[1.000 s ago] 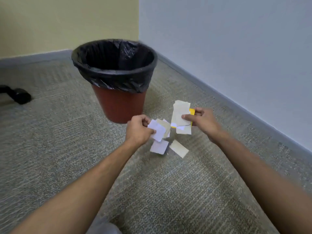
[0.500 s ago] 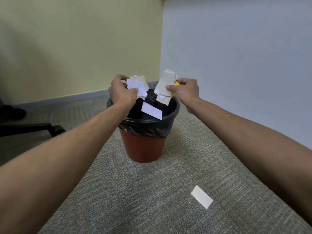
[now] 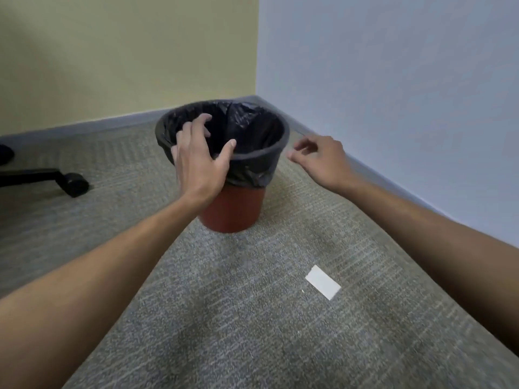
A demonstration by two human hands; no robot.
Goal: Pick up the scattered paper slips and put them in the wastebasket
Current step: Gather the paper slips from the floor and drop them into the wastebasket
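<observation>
A red wastebasket [image 3: 233,211] with a black bag liner [image 3: 269,161] stands on the carpet in the room's corner. My left hand [image 3: 200,161] hovers over its near left rim, fingers spread and empty. To the right of the basket my right hand [image 3: 323,158] hangs with fingers loosely curled, holding nothing. One white paper slip [image 3: 323,282] lies flat on the carpet in front of the basket, to the right, between my forearms. No slips show inside the dark liner from here.
A black office chair leg with a caster [image 3: 73,183] reaches in from the left edge. A yellow wall [image 3: 126,57] and a pale blue wall [image 3: 393,80] meet behind the basket. Grey carpet [image 3: 238,332] covers the floor.
Both hands held bunches of slips over the basket half a second ago; now both are empty with fingers loosened. The right hand has moved off to the basket's right side.
</observation>
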